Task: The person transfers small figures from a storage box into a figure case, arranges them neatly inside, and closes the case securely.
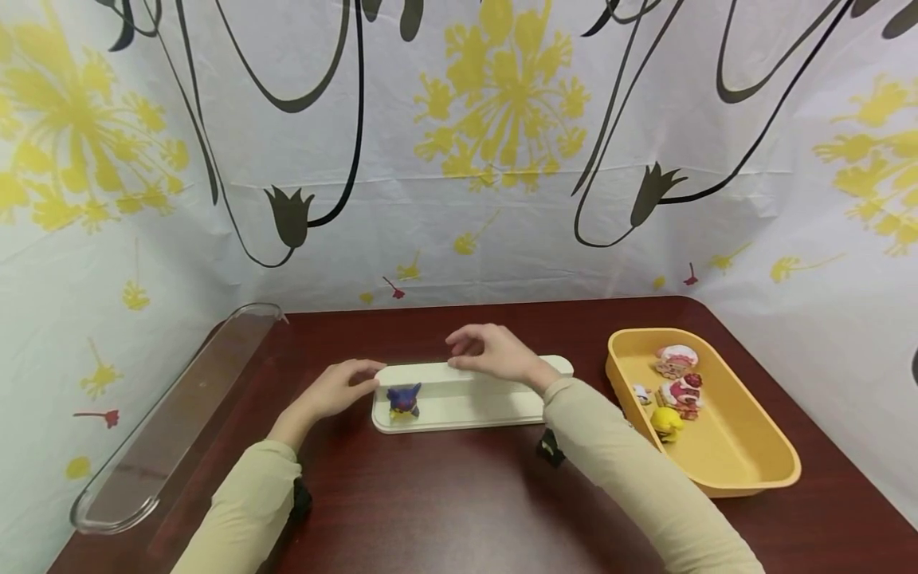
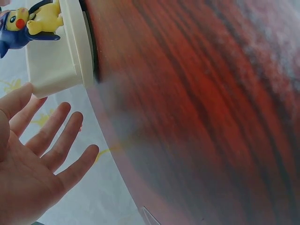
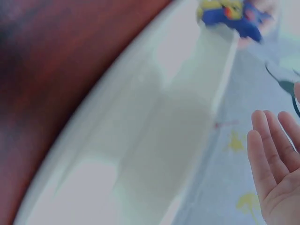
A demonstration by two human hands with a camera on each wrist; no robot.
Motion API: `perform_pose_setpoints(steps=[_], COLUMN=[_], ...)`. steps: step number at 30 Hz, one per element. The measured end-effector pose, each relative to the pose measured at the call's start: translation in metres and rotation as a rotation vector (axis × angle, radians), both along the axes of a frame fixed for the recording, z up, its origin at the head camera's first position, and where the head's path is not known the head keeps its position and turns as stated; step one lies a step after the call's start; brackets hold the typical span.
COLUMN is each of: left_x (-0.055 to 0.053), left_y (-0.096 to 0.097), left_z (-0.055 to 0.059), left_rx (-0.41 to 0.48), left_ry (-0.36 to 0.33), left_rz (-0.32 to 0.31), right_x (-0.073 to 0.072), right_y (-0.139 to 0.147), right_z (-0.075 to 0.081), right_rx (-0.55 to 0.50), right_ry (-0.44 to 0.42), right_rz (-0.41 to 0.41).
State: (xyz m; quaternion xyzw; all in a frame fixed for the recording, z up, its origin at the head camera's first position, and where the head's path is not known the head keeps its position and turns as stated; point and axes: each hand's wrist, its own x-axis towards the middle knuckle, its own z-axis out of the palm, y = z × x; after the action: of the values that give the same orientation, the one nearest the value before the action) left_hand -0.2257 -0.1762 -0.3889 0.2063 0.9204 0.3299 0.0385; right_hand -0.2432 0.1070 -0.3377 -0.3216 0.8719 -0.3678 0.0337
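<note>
A long cream-white stepped stand (image 1: 469, 402) lies across the middle of the table. On its left end stands a small toy figurine (image 1: 404, 400), yellow with a blue hood and red cheeks. My left hand (image 1: 340, 391) is at the left end of the stand, thumb tip right at its corner, the other fingers spread and relaxed in the left wrist view. My right hand (image 1: 493, 351) hovers over the back edge of the stand, right of the figurine, holding nothing. In the right wrist view its fingers (image 3: 267, 164) are nearly straight.
A yellow tray (image 1: 746, 438) on the right holds several small figurines, among them a yellow one (image 1: 667, 423) and a red-and-white one (image 1: 681, 396). A long clear plastic cover (image 1: 175, 414) lies along the table's left edge. Patterned white sheeting (image 1: 402, 159) hangs behind the table.
</note>
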Motion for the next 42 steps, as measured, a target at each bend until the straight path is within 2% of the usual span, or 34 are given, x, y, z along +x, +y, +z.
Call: perform_pose_setpoints(steps=[8,14,18,22,26,29,36,42], left_x=[0.0,0.0,0.0,0.0,0.0,0.0,0.0,0.001], left_y=[0.0,0.001,0.001,0.001,0.001,0.001,0.001,0.0], left_z=[-0.001,0.001,0.002,0.001,0.0,-0.001,-0.001,0.0], left_rx=[-0.005,-0.003,-0.005,-0.008,-0.007,-0.002,0.004,0.003], left_ry=[0.01,-0.001,-0.006,-0.008,-0.005,-0.018,-0.026,-0.019], left_rz=[-0.006,0.005,0.017,0.018,0.011,0.024,0.027,0.024], right_x=[-0.01,-0.014,-0.012,-0.006,0.0,0.003,0.01,0.012], right_y=[0.04,0.086,0.119,0.148,0.173,0.192,0.23,0.249], right_z=[0.041,0.068,0.081,0.087,0.084,0.077,0.048,0.026], right_rx=[0.02,-0.037,-0.084,-0.123,-0.169,-0.178,-0.206,-0.144], right_ry=[0.021,-0.017,-0.074,-0.115,-0.165,-0.211,-0.323,-0.437], right_rz=[-0.115,-0.18,-0.22,-0.293,-0.337,-0.317,-0.26,-0.297])
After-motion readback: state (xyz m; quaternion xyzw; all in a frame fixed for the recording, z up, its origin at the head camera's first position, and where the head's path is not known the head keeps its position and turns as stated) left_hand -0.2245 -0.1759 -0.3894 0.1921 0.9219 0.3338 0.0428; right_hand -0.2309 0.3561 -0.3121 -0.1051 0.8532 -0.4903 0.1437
